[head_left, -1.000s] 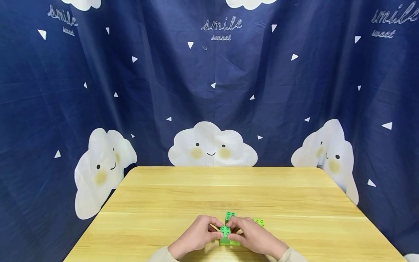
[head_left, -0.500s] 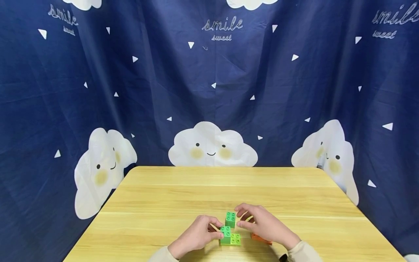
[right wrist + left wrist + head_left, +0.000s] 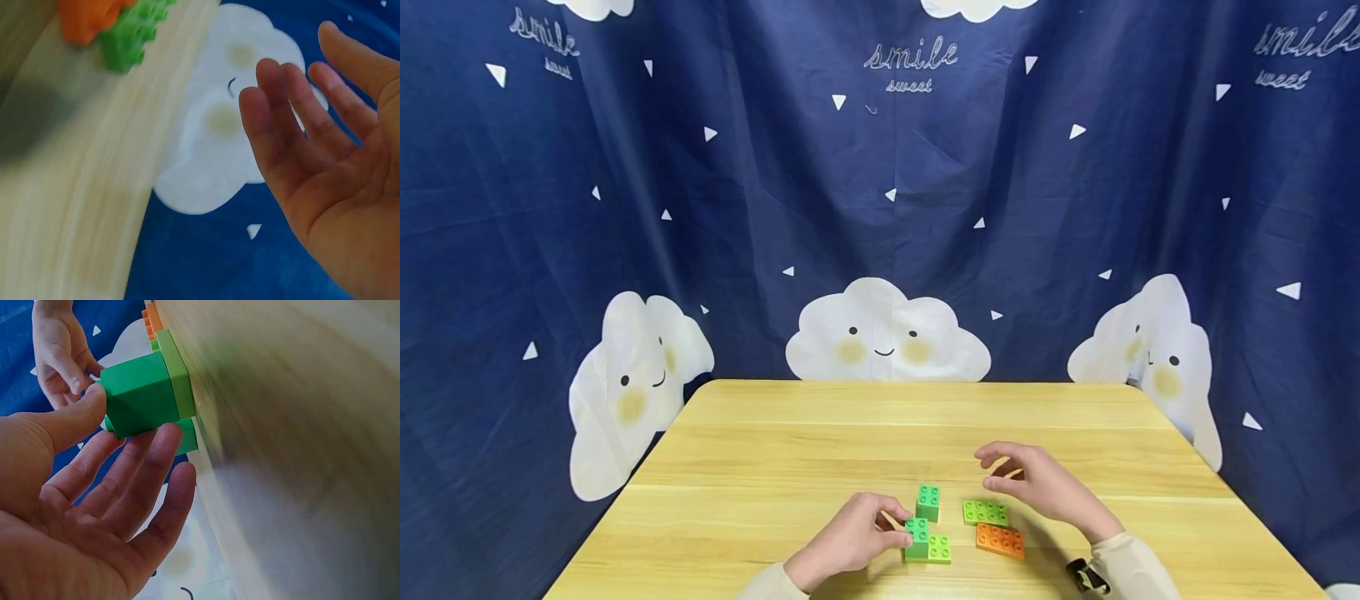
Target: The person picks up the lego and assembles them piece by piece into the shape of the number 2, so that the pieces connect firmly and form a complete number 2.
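My left hand (image 3: pixel 857 533) holds a dark green toy brick (image 3: pixel 917 542) between thumb and fingertips. In the left wrist view this green brick (image 3: pixel 140 394) sits on the left part of a flat lime green brick (image 3: pixel 177 375). The flat lime brick (image 3: pixel 940 550) lies on the table, its right studs uncovered. Just behind stands a second dark green brick (image 3: pixel 928 502), apart from my fingers. My right hand (image 3: pixel 1041 479) hovers with nothing in it, fingers loosely bent, beyond a flat light green brick (image 3: pixel 986 512). The right wrist view shows that palm (image 3: pixel 350 181) bare.
An orange flat brick (image 3: pixel 1000 541) lies at a slant in front of the light green one, close to it. All the bricks rest on a pale wooden table (image 3: pixel 760 458). A dark blue curtain (image 3: pixel 880 167) with clouds surrounds the table's far and side edges.
My right hand has come off the bricks beside my left hand and moved right and away, uncovering the flat light green and orange bricks. My left hand stays on the green brick.
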A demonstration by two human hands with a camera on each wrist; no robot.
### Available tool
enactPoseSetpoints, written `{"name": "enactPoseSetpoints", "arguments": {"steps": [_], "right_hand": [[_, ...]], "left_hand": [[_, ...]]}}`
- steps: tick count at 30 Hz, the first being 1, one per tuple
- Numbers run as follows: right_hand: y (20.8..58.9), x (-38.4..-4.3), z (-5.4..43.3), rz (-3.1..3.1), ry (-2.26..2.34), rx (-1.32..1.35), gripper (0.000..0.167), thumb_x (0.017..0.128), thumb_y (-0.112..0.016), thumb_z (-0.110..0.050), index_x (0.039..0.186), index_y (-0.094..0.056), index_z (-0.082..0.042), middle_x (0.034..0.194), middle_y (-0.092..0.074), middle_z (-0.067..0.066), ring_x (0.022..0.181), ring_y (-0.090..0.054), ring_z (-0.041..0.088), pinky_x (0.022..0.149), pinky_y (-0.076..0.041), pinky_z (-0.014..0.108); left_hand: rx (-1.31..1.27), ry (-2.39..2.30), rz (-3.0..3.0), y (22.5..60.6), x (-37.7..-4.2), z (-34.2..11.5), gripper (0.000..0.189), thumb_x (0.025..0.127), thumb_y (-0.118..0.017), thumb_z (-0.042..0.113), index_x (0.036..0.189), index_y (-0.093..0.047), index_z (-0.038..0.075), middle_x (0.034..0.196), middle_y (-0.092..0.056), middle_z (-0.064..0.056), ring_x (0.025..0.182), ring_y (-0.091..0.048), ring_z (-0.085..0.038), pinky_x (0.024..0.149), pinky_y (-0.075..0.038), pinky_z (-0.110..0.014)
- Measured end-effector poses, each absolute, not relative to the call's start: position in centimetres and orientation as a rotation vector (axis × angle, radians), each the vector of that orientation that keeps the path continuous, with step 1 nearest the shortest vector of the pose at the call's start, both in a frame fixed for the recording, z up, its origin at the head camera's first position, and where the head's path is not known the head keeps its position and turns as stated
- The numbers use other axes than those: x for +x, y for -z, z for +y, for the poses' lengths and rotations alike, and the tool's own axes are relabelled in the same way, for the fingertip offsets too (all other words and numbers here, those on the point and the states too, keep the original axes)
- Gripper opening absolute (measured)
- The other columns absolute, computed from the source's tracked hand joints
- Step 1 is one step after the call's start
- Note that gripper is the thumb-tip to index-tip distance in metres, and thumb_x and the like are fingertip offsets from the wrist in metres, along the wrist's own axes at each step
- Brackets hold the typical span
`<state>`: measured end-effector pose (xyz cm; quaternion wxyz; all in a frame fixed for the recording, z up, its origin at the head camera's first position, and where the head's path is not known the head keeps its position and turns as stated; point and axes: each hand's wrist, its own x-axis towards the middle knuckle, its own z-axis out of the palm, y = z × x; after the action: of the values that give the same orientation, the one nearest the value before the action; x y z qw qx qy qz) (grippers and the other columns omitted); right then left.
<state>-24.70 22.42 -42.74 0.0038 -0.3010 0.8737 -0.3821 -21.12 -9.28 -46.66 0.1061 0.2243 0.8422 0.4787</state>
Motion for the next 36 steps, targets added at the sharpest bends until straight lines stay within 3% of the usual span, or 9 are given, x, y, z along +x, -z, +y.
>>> {"name": "enactPoseSetpoints", "arguments": {"steps": [6,12,21,36], "right_hand": [[44.0,-25.8,24.3,2.682,1.203,-0.904,0.035,0.096,-0.073,-0.022,0.125,-0.068,-0.005,0.12,-0.068,0.021,0.095,-0.072,0.016,0.082,-0.058,0.029],[45.1,-26.2,25.4,2.638,1.149,-0.894,0.035,0.093,-0.077,-0.02,0.122,-0.07,-0.001,0.121,-0.07,0.019,0.092,-0.068,0.01,0.079,-0.056,0.026],[46.1,-26.3,25.6,2.544,1.14,-0.87,0.034,0.088,-0.08,-0.016,0.118,-0.072,-0.002,0.112,-0.072,0.013,0.094,-0.069,0.025,0.082,-0.056,0.028],[47.1,-26.4,25.0,2.457,1.184,-0.807,0.024,0.087,-0.081,-0.01,0.11,-0.076,-0.004,0.105,-0.07,0.008,0.084,-0.063,0.009,0.073,-0.053,0.022]], "left_hand": [[0.648,-1.411,2.476,46.7,-21.1,-9.4,0.015,0.087,-0.082,0.013,0.101,-0.078,0.013,0.104,-0.073,0.006,0.08,-0.064,-0.006,0.066,-0.055,-0.023],[0.657,-1.422,2.47,46.7,-21.0,-9.4,0.014,0.087,-0.082,0.012,0.1,-0.078,0.013,0.104,-0.073,0.006,0.079,-0.065,-0.006,0.065,-0.055,-0.023],[0.646,-1.411,2.475,46.6,-21.0,-9.4,0.015,0.087,-0.082,0.014,0.101,-0.077,0.014,0.106,-0.073,0.006,0.079,-0.064,-0.006,0.065,-0.054,-0.023],[0.652,-1.399,2.484,46.6,-21.0,-9.4,0.015,0.087,-0.082,0.015,0.102,-0.077,0.015,0.107,-0.073,0.006,0.08,-0.064,-0.006,0.066,-0.054,-0.023]]}}
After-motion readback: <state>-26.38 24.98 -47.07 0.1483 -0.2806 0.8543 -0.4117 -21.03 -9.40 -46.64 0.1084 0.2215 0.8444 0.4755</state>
